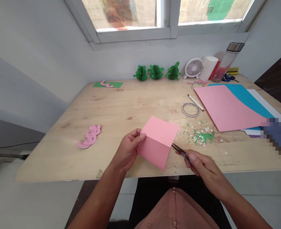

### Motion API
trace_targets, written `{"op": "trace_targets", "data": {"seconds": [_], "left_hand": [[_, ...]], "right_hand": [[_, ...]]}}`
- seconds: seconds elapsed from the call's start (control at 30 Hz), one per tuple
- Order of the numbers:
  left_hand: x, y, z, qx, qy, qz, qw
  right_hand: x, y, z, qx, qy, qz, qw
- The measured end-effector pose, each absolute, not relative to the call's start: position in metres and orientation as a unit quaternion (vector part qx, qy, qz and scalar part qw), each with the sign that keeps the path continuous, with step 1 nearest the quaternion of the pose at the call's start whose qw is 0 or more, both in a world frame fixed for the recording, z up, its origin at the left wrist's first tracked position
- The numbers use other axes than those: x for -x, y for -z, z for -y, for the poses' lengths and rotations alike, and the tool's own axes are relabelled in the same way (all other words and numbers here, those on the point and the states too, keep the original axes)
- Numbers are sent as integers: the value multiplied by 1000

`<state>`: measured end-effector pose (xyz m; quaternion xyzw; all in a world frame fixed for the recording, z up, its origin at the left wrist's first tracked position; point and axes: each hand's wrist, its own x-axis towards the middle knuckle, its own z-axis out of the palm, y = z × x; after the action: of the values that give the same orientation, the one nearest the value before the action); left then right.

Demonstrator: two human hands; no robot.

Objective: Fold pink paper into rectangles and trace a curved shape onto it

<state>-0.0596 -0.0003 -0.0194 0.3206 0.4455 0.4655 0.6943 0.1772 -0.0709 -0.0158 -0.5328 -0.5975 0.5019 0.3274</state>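
Buttoned pinkish cloth of the person's top [175,210] fills the bottom middle of the frame, and just above it the two hands work apart from each other over a wooden table [131,105]. At the lower centre, the left hand [128,148] pinches a creased pink paper [157,140] by its left edge, thumb on top. To its right, the right hand [200,163] is closed around dark scissors [180,150], whose tips point at the paper's right edge near the crease; whether they touch it I cannot tell. Green and white scraps [202,136] lie scattered right of centre, below a ring of tape [190,115] and a white pen [196,102]. Toward the right of the frame, a large pink sheet [228,108] partly covers a blue sheet [250,98]. Scalloped pink cut-outs [90,137] sit in a pile at the left, and a green strip [118,85] bearing pink pieces lies at the upper left. Along the wall, at upper centre, stand three green paper shapes [155,72], then a small white fan [194,67] and a leaning clear bottle [227,62].
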Motion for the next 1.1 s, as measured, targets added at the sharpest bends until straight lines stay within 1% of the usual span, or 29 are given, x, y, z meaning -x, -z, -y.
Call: {"op": "trace_targets", "data": {"seconds": [0.17, 0.3, 0.4, 0.53, 0.63, 0.73, 0.8, 0.83, 0.9, 0.93, 1.0, 1.1], "left_hand": [[61, 20, -2, -373, -436, -464, 675], [64, 20, -6, -425, -441, -448, 651], [69, 20, -8, -464, -451, -432, 628], [76, 22, -5, -504, -463, -423, 594], [81, 26, 4, -539, -474, -420, 555], [88, 27, 18, -609, -487, -408, 474], [92, 28, 27, -669, -495, -396, 387], [93, 28, 32, -700, -495, -393, 332], [92, 29, 40, -757, -480, -390, 210], [89, 30, 43, -778, -470, -390, 147], [81, 33, 49, -801, -450, -392, 43], [67, 39, 56, -806, -441, -392, -54]], "right_hand": [[-172, 14, 72, 549, -474, 602, 333], [-174, 13, 73, 534, -439, 631, 352], [-175, 14, 74, 521, -370, 681, 357], [-172, 19, 75, 507, -265, 746, 342], [-174, 27, 77, 494, -245, 770, 321], [-191, 35, 80, 501, -264, 767, 300], [-205, 39, 82, 541, -282, 730, 308], [-211, 40, 83, 576, -292, 690, 326], [-216, 40, 83, 640, -334, 569, 394], [-213, 39, 83, 653, -373, 495, 434], [-199, 35, 83, 616, -495, 365, 492], [-165, 30, 81, 514, -641, 236, 519]]}}
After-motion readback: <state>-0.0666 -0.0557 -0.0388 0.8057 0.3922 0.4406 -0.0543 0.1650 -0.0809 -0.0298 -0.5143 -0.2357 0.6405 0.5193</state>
